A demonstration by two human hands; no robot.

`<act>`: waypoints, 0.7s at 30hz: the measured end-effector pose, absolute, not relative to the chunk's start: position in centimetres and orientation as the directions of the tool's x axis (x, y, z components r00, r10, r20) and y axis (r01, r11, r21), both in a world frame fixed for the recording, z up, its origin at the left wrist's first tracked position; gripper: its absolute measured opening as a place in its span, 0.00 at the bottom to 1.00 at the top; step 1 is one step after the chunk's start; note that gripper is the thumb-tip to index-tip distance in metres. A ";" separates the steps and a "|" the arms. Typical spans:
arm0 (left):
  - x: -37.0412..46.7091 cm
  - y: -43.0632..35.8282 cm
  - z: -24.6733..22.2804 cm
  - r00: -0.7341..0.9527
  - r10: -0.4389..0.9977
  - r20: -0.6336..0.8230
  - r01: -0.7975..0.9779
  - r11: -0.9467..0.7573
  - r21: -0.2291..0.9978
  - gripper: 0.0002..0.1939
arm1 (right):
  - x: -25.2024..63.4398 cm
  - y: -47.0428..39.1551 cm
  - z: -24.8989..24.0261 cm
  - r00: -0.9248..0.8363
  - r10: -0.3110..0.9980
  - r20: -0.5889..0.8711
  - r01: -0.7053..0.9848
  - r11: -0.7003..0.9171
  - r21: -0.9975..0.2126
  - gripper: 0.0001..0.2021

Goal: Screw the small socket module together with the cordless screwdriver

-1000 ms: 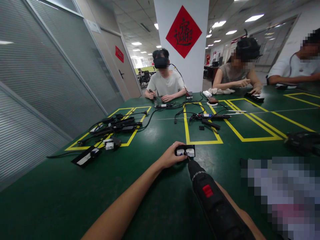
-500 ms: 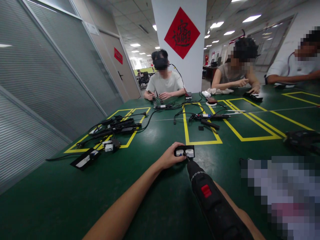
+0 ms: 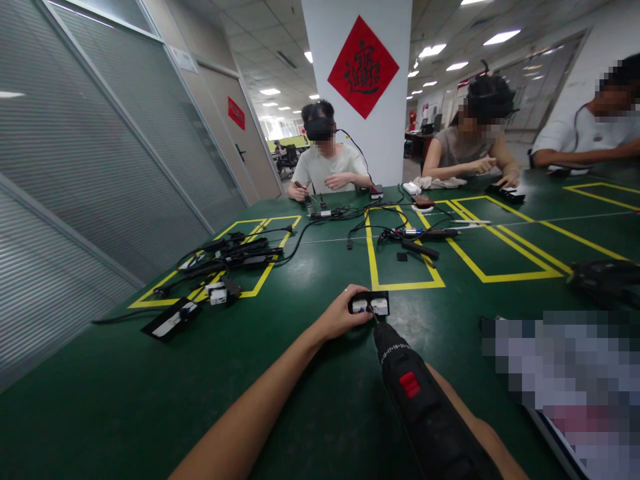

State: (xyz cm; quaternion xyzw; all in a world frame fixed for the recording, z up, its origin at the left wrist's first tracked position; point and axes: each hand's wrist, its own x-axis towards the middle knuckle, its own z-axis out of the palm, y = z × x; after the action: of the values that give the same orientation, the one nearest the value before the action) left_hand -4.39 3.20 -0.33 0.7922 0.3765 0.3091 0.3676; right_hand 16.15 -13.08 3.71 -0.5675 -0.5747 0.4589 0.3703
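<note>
My left hand (image 3: pixel 344 313) grips the left end of a small black casing (image 3: pixel 384 295) with white parts inside, resting on the green table. In front of it a black cordless drill (image 3: pixel 415 400) with a red switch on top points forward, its thin bit reaching the middle of the casing. The drill body hides the fingers of my right hand; only the forearm (image 3: pixel 480 433) and part of the hand's edge show behind it, and the drill is held up from that side.
Black cables and adapters (image 3: pixel 235 253) lie at left, near a black panel with a white strip (image 3: pixel 171 320). Cables and a pen-like tool (image 3: pixel 415 233) lie ahead. A black device (image 3: pixel 605 280) and a blurred flat item (image 3: pixel 575 387) are at right. Several people sit across the table.
The person opposite has lifted one hand from the work to chest height. My hands, the casing and the drill have hardly moved.
</note>
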 end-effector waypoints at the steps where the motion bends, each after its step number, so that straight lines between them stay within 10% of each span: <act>1: -4.4 3.2 -0.3 0.523 0.823 0.221 0.369 -0.453 0.812 0.25 | 16.1 -12.8 3.9 -0.078 0.991 -0.105 0.305 -0.077 -0.949 0.13; 13: -4.4 3.1 0.0 0.534 0.814 0.228 0.379 -0.472 0.796 0.24 | 17.2 -17.0 4.8 -0.109 0.966 -0.234 0.293 -0.194 -0.936 0.36; 21: -4.4 3.1 -0.1 0.524 0.825 0.210 0.381 -0.448 0.809 0.25 | 16.2 -13.4 4.3 -0.052 0.985 -0.166 0.294 -0.143 -0.945 0.15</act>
State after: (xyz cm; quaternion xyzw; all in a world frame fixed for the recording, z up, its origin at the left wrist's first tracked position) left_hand -4.36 3.08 -0.07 0.7939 0.3798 0.3061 0.3631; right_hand 16.17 -13.37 4.31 -0.5860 -0.5457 0.4778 0.3612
